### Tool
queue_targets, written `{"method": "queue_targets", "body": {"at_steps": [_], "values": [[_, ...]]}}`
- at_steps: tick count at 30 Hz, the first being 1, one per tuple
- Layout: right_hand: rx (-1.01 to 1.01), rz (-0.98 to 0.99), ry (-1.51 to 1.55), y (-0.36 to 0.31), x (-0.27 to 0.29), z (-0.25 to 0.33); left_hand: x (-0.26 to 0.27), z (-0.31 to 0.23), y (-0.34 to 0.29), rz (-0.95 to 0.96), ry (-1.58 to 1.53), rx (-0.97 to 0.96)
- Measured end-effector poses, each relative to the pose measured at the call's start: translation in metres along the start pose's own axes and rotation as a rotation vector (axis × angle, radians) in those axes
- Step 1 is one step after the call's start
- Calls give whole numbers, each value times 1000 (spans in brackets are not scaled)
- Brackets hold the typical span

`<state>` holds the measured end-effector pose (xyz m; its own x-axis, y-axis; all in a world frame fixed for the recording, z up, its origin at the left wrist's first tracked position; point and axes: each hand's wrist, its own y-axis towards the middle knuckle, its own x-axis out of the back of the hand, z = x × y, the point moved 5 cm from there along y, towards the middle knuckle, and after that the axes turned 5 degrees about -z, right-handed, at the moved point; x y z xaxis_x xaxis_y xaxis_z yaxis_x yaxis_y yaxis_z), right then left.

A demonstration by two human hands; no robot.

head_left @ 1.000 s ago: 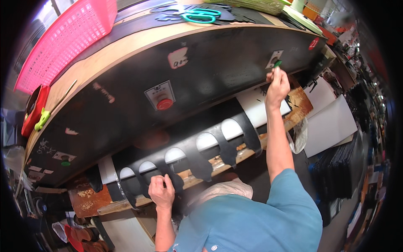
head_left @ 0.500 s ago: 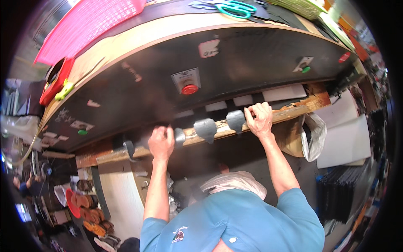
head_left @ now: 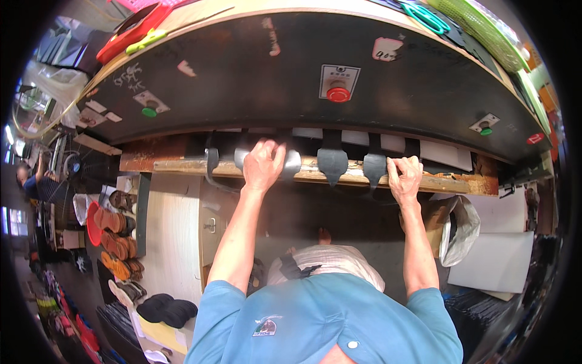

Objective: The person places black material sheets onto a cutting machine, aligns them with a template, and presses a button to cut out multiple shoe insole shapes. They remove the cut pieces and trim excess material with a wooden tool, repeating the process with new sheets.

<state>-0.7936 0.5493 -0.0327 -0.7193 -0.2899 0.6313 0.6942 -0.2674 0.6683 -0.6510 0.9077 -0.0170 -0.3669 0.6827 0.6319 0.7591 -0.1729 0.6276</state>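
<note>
Dark tongue-shaped flaps (head_left: 332,164) hang over the front edge of the wooden desk (head_left: 445,183), under a wide black machine panel (head_left: 242,73). 2 of them show in full between the hands; a shiny grey flap (head_left: 291,164) sits partly behind the left hand (head_left: 263,167), and another dark flap (head_left: 212,159) is further left, at the same edge.

Left hand: over the desk edge at the grey flap, fingers bent, slightly blurred. Can't tell if it grips or only presses. Right hand: at the desk edge, just right of the rightmost visible flap, fingers curled down. Can't tell if anything is pinched under them. Both forearms come up from a blue short-sleeved shirt (head_left: 327,315).

White sheets (head_left: 447,156) lie behind the edge, under the panel, dark strips running across them. Panel carries 1 red button (head_left: 338,94) near the middle, plus 2 green: left button (head_left: 149,112), right button (head_left: 485,131).

Above the panel: teal-handled scissors (head_left: 427,18) and a green basket (head_left: 479,30) on the right; red container (head_left: 130,33) and yellow-green handle (head_left: 145,41) on the left.

Lower left: shoes (head_left: 115,244). Lower right: pale bag (head_left: 464,233), near a white board (head_left: 494,261).
</note>
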Motion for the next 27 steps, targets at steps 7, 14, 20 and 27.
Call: {"method": "queue_targets", "body": {"at_steps": [7,14,20,27], "values": [[-13,23,19,-30,-11,-3,5,7,-21,27,-72,50],[-818,89,400,-84,19,0,44,-5,-76,126,-153,73],[-133,203,357,-28,-1,124,88,-6,-96,337,-308,160],[217,675,221,-11,-96,250,114,58,-65,190,76,124]]}}
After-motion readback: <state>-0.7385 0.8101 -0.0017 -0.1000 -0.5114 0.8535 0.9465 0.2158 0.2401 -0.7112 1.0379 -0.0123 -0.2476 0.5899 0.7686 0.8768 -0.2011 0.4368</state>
